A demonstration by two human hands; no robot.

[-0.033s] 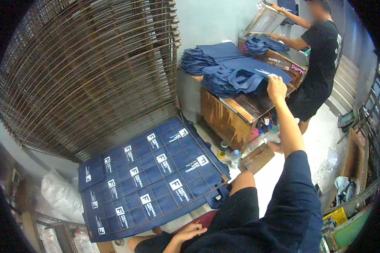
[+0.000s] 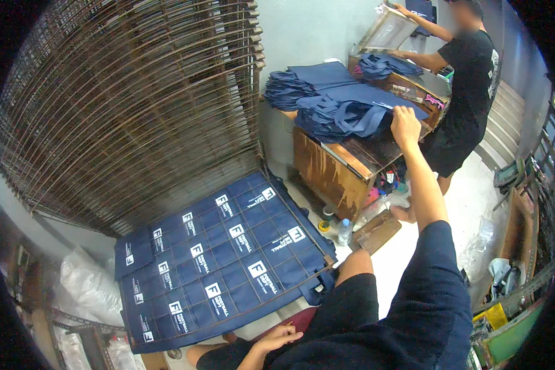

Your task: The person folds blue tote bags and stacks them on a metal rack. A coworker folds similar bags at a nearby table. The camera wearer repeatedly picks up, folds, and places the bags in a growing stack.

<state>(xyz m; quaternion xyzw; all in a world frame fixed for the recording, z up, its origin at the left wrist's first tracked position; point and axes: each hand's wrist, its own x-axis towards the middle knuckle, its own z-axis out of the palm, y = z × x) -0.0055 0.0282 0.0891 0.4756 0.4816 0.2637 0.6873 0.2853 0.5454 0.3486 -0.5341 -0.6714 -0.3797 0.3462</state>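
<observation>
My right hand (image 2: 406,127) reaches forward to the near side of a pile of folded navy fabric bags (image 2: 345,114) with looped handles. Its fingers are closed on the edge of a navy bag (image 2: 393,102) at the right of that pile. Low in front of my body, my left hand (image 2: 280,338) is loosely closed, with nothing visible in it. Beside it, printed navy bags (image 2: 228,246) with white prints lie in rows under the wires of a rack.
Many wire rack shelves (image 2: 135,105) stand tilted up at the left. A worn wooden table (image 2: 333,176) bears the pile. Beyond it a person in black (image 2: 468,80) holds a raised printing screen (image 2: 388,29). On the floor are a water bottle (image 2: 345,232) and a wooden board (image 2: 376,232).
My right hand has shifted very slightly upward at the bag's edge. My left hand and the laid-out bags look unchanged.
</observation>
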